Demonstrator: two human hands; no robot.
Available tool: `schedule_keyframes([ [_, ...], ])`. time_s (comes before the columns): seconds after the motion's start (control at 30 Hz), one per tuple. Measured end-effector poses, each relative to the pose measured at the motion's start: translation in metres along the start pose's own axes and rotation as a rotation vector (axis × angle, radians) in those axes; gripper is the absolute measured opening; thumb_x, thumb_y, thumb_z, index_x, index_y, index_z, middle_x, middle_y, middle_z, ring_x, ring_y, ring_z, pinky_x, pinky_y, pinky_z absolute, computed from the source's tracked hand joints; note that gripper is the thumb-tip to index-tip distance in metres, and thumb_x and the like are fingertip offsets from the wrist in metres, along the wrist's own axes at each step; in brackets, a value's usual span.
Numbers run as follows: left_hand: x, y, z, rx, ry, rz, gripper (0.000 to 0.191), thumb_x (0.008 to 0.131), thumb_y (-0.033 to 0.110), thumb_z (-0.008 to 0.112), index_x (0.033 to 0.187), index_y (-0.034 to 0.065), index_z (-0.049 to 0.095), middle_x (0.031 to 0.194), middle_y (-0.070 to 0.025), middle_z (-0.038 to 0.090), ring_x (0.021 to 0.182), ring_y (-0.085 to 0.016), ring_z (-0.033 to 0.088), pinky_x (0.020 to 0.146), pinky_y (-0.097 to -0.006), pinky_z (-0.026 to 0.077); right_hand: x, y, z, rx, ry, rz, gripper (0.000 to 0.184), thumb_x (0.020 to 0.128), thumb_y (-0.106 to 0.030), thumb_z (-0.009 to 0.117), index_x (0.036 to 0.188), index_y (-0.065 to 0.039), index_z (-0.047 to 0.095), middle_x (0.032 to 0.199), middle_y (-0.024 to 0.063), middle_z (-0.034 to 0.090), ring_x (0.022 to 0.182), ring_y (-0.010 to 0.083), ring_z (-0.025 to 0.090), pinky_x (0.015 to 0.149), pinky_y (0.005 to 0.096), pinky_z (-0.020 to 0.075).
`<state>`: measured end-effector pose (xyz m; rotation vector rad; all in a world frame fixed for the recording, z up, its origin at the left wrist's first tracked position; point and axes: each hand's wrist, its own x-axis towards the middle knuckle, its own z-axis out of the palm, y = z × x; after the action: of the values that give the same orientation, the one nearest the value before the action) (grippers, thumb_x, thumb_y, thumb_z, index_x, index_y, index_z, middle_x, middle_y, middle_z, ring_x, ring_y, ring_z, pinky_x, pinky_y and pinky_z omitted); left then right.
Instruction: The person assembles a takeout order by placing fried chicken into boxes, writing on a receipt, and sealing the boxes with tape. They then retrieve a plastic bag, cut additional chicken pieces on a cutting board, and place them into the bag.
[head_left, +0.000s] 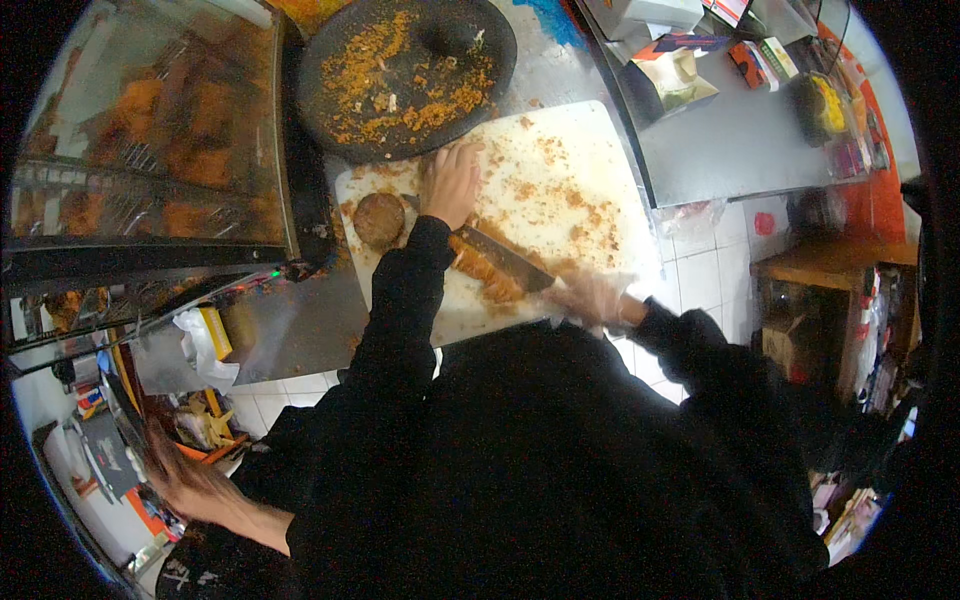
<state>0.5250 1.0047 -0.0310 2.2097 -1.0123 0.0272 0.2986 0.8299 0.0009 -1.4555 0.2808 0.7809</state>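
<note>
My right hand (596, 296), blurred, grips the handle of a large kitchen knife (517, 262) at the near right of a white cutting board (622, 225). Along the blade's near side lies browned, crumbly food (484, 271), seemingly fried. My left hand (452, 184) is over the front end of the blade, back up, fingers pointing away; whether it grips anything is hidden. In line with the blade, a dark tip shows left of this hand. A round brown item (379, 220) sits on the board's left side. Brown crumbs are strewn over the board.
A dark round mortar or dish (409, 82) with orange-brown crumbs stands beyond the board. A glass display case (150, 142) with fried-looking food is at left. Cartons (675, 79) lie on a metal counter (712, 150) at right. Another person's hand (195, 487) shows at lower left.
</note>
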Motion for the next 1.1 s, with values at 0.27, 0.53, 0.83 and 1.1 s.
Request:
schedule_keyframes([
  [0.27, -0.010, 0.000, -0.006, -0.012, 0.076, 0.042, 0.029, 0.093, 0.018, 0.039, 0.118, 0.0061, 0.044, 0.105, -0.0145, 0.047, 0.097, -0.033, 0.043, 0.090, -0.0433, 0.032, 0.006, 0.006, 0.034, -0.709, 0.250, -0.003, 0.025, 0.092, -0.027, 0.049, 0.106, -0.007, 0.056, 0.088, 0.0111, 0.064, 0.067, 0.0257, 0.062, 0.057, 0.0364, 0.0501],
  [0.53, -0.014, -0.003, -0.012, 0.203, 0.034, 0.003, 0.030, 0.087, 0.012, 0.046, 0.116, 0.0048, 0.045, 0.105, -0.0136, 0.049, 0.100, -0.032, 0.043, 0.089, -0.0421, 0.034, 0.004, 0.000, 0.028, -0.404, 0.226, -0.272, 0.027, 0.088, -0.026, 0.053, 0.088, 0.000, 0.053, 0.073, 0.0209, 0.058, 0.072, 0.0368, 0.059, 0.066, 0.0452, 0.0465],
  [0.83, -0.006, -0.006, 0.009, 0.172, -0.012, -0.133, 0.028, 0.084, 0.011, 0.046, 0.112, 0.0048, 0.046, 0.097, -0.0167, 0.048, 0.090, -0.033, 0.044, 0.081, -0.0430, 0.037, -0.005, -0.018, 0.016, -0.040, 0.159, -0.157, 0.030, 0.090, -0.031, 0.054, 0.104, -0.006, 0.059, 0.063, 0.0004, 0.057, 0.046, 0.0057, 0.047, 0.035, 0.0215, 0.0336],
  [1.1, -0.014, 0.016, -0.026, 0.150, 0.508, 0.074, 0.024, 0.083, 0.010, 0.054, 0.106, 0.0063, 0.051, 0.095, -0.0108, 0.054, 0.090, -0.029, 0.046, 0.079, -0.0397, 0.037, 0.001, -0.002, -0.019, -1.571, 0.267, -0.416, 0.020, 0.092, -0.020, 0.047, 0.088, -0.003, 0.056, 0.078, 0.0085, 0.058, 0.066, 0.0177, 0.055, 0.056, 0.0316, 0.0458],
])
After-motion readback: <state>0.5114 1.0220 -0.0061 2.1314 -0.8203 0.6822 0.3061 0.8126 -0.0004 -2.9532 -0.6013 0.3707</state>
